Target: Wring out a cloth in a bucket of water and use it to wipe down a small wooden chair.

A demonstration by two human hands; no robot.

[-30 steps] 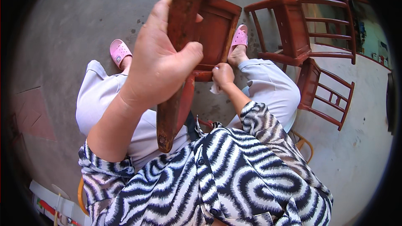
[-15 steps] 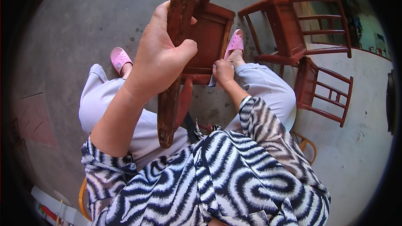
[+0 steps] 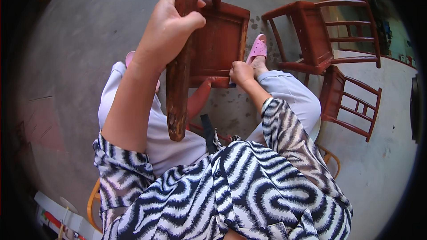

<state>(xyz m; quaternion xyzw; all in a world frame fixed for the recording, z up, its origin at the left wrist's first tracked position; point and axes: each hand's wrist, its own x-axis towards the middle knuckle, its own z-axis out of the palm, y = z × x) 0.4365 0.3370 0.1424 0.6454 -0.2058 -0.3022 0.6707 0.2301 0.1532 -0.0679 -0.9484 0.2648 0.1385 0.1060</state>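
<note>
A worn reddish-brown wooden chair (image 3: 213,44) stands between my legs, its paint rubbed off in patches. My left hand (image 3: 171,29) is closed around the chair's top rail (image 3: 178,102), which rises close in front of me, its worn end pointing towards my lap. At the near right corner of the seat, my right hand (image 3: 243,73) is closed, its fingers pressed to the seat's edge. A small dark bluish bit shows just below those fingers; what it is I cannot make out.
To the right, two more red-brown wooden chairs (image 3: 313,35) (image 3: 333,93) lie tipped close together. My pink sandal (image 3: 258,49) rests beside the seat. A yellowish curved chair frame (image 3: 94,206) shows behind me. White and red items (image 3: 58,218) are at the lower left.
My left hand and the top rail have shifted slightly up in the picture. My right hand has moved a little to the right along with the view, still at the seat's edge.
</note>
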